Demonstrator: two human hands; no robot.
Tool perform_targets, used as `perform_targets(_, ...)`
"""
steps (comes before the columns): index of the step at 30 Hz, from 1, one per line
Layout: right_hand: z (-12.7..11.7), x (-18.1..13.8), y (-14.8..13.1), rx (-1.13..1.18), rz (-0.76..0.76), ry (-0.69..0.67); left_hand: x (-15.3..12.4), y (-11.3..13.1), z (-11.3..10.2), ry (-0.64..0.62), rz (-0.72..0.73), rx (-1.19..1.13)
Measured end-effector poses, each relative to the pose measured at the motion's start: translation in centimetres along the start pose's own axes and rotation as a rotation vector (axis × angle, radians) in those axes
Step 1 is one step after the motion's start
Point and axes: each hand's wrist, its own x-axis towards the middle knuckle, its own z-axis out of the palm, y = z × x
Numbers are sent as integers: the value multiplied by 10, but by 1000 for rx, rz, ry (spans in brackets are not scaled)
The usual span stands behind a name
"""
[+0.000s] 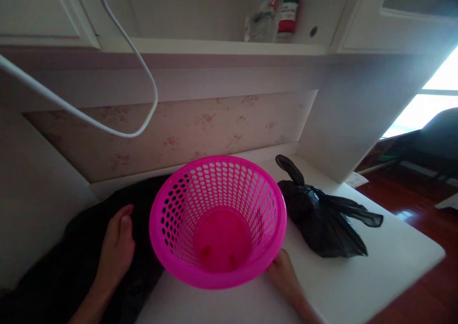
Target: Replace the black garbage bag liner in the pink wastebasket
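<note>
A bright pink plastic basket (222, 278) with a perforated wall is tilted so that I look down into it. A few darker spots show on its bottom. My right hand (282, 271) holds the basket from below at its near right side, the fingers partly hidden beneath it. My left hand (116, 245) is to the left of the basket, apart from it, above a large black plastic bag (82, 233). Its fingers extend loosely with the thumb alongside, and nothing shows in them.
A knotted black plastic bag (327, 224) stands right of the basket on the white desk (386, 262). Overhead is a shelf (200, 46) with a clear container (263, 23) and a green-and-red bottle (289, 11). A white cable (150, 83) hangs at upper left.
</note>
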Motion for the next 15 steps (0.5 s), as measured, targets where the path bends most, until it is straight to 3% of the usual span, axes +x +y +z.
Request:
perform_targets(2, -2, -2, -5, 54, 13, 63, -46, 19, 8, 26, -144, -398)
perform_targets(3, -6, -3, -9, 77, 17, 90, -67, 25, 15, 39, -226, -473)
perform_targets(5, -25, -3, -25, 132, -4, 152, -100, 30, 32, 15, -336, -496)
perform_targets(8, -75, 14, -61, 157, -123, 316, -121, 16, 57, -81, -312, -440)
perform_targets(11, -136, 60, -87, -180, -144, 442, -119, -8, 72, -209, -203, -338)
perform_targets(14, -180, 113, -81, -778, -82, 372, -113, -24, 77, -273, -178, -276)
perform_targets(15, -188, 128, -74, -816, -58, 340, -111, -27, 78, -275, -183, -264)
